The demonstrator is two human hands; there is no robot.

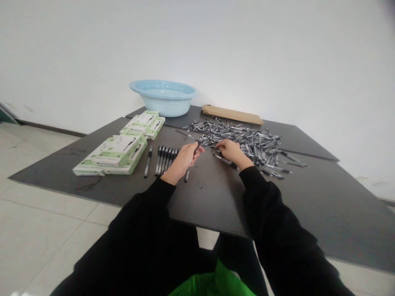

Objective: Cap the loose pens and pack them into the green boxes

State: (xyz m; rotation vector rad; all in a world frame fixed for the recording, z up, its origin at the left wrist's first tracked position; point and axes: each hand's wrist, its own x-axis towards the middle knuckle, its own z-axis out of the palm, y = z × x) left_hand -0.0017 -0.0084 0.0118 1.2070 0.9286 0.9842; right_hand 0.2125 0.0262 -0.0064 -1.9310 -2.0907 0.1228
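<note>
My left hand [186, 158] is closed around a pen [198, 145], whose dark end sticks up past the fingers. Beside that hand, several black-capped pens [164, 157] lie side by side in a row, partly covered by my wrist. One single pen [148, 161] lies a little apart to the left. My right hand [230, 150] reaches to the near left edge of a big heap of loose pens [249, 139]. Its fingers are bent together at the heap, and whatever they pinch is too small to make out.
Green and white pen boxes [115, 150] are stacked on the left of the dark table [210, 197]. At the back, near the wall, stand a light blue basin [166, 100] and a flat brown cardboard piece [233, 114]. Something green [216, 281] shows at my lap.
</note>
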